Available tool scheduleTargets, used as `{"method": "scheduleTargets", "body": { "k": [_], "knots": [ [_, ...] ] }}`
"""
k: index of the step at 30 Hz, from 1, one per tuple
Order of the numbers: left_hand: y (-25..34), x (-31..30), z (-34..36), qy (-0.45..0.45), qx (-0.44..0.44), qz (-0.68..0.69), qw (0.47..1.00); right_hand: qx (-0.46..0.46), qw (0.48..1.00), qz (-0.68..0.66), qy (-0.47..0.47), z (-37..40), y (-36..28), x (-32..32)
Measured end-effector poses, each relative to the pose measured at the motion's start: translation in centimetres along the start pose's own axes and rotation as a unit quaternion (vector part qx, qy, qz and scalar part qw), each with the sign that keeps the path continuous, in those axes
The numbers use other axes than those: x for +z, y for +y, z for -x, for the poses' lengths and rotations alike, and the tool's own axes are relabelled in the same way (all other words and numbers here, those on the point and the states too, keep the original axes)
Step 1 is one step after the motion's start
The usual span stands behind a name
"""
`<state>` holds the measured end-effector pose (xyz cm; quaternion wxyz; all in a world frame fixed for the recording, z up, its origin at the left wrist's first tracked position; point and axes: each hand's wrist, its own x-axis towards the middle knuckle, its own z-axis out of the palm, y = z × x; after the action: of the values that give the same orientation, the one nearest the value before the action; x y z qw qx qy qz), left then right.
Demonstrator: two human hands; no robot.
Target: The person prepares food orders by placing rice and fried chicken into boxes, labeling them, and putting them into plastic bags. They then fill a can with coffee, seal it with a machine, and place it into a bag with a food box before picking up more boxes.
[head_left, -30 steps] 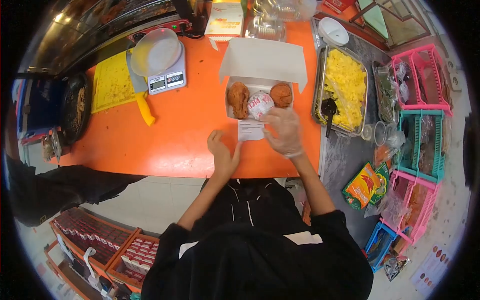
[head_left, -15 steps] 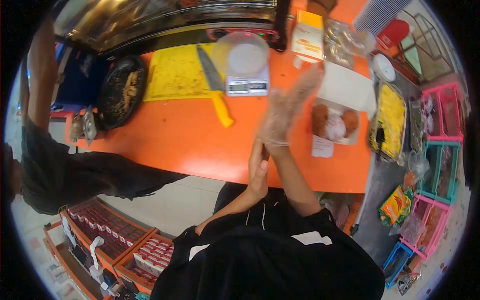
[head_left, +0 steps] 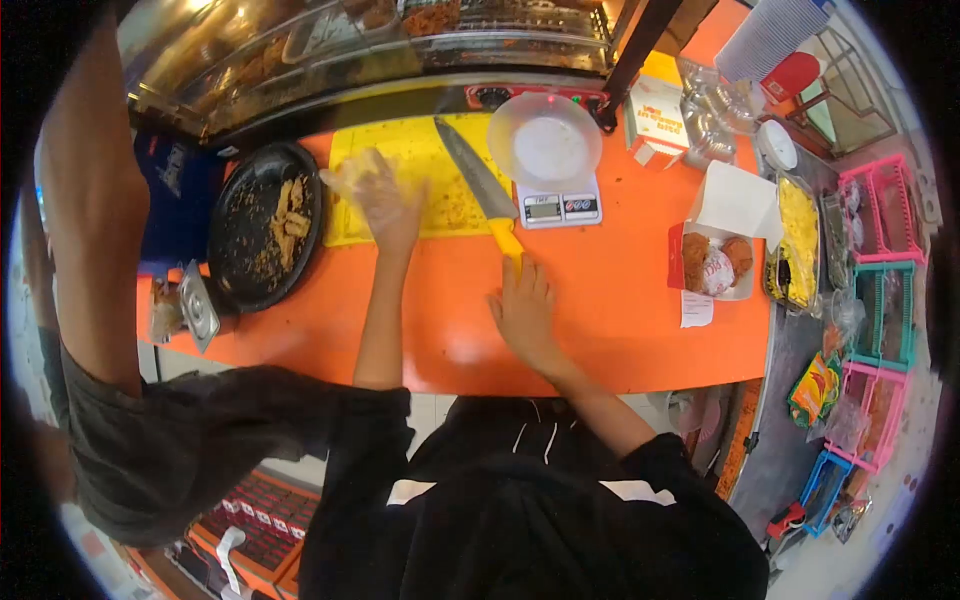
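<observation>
1. My left hand is open with the fingers spread, and it grips nothing. It is over the left part of the yellow cutting board, at the back edge of the orange counter. The hand is blurred, so I cannot tell if the palm touches the board.
2. My right hand is open too, palm down and flat on the counter, near the middle of the front edge. Its fingers stretch toward the back edge and hold nothing.
3. The knife lies slanted on the right part of the board. Its yellow handle passes over the board's front edge onto the counter. My right fingertips are just beside the end of the handle, but I cannot tell if they touch it.
4. A round black tray with fried scraps sits just left of the board.
5. A scale carrying a clear bowl stands just right of the board.
6. An open food box with fried pieces sits near the right edge, well apart from both hands.
7. Another person's bare arm is at the left end.
</observation>
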<state>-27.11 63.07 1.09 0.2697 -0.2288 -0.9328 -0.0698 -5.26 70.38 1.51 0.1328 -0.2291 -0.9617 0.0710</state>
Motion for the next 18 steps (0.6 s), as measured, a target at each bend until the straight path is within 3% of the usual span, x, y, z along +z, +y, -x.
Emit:
{"method": "scheduleTargets", "body": {
  "k": [1, 2, 4, 6, 7, 9, 10, 12, 14, 16, 17, 18],
  "knots": [
    [-0.2, 0.6, 0.1, -0.162, -0.014, 0.094, 0.982, 0.003, 1.000, 0.005, 0.008, -0.6, 0.5, 1.7],
    [-0.5, 0.8, 0.9, -0.320, -0.025, 0.183, 0.929, 0.001, 0.999, 0.032, -0.008, -1.2, 1.1, 3.7],
    [-0.3, 0.6, 4.0, -0.283, 0.044, 0.200, 0.937, 0.003, 0.998, 0.063, -0.015, -2.8, 2.2, 5.4],
    [0.3, -0.2, 7.1, -0.296, -0.007, 0.173, 0.939, 0.032, 0.994, -0.090, -0.046, -2.3, 2.3, 5.8],
    [-0.1, -0.1, 7.7, -0.295, 0.001, 0.174, 0.940, 0.039, 0.994, -0.090, -0.041, -1.8, 2.4, 5.7],
    [-0.9, 0.4, 8.6, -0.255, 0.058, 0.140, 0.955, -0.029, 0.988, -0.154, -0.010, 0.0, 2.7, 4.8],
    [-1.5, 0.7, 8.1, -0.261, 0.065, 0.145, 0.952, -0.018, 0.988, -0.150, -0.012, -0.5, 2.8, 4.4],
    [-2.7, 0.9, 6.6, -0.210, 0.163, 0.243, 0.933, -0.156, 0.972, -0.165, -0.057, -2.4, 2.3, 3.9],
    [-3.2, -0.1, 5.9, -0.259, 0.223, 0.230, 0.911, -0.158, 0.965, -0.209, 0.013, -3.9, 0.6, 6.1],
    [-2.7, -3.2, 5.8, -0.432, 0.184, 0.195, 0.861, -0.183, 0.975, -0.123, -0.021, -4.5, 0.0, 8.1],
    [-3.1, -4.6, 7.8, -0.419, 0.212, 0.130, 0.873, -0.164, 0.980, -0.111, -0.014, -4.3, 0.2, 7.6],
    [-3.2, -5.6, 9.2, -0.403, 0.235, 0.064, 0.882, -0.166, 0.977, -0.121, 0.050, -3.8, 0.2, 6.7]
  ]
}}
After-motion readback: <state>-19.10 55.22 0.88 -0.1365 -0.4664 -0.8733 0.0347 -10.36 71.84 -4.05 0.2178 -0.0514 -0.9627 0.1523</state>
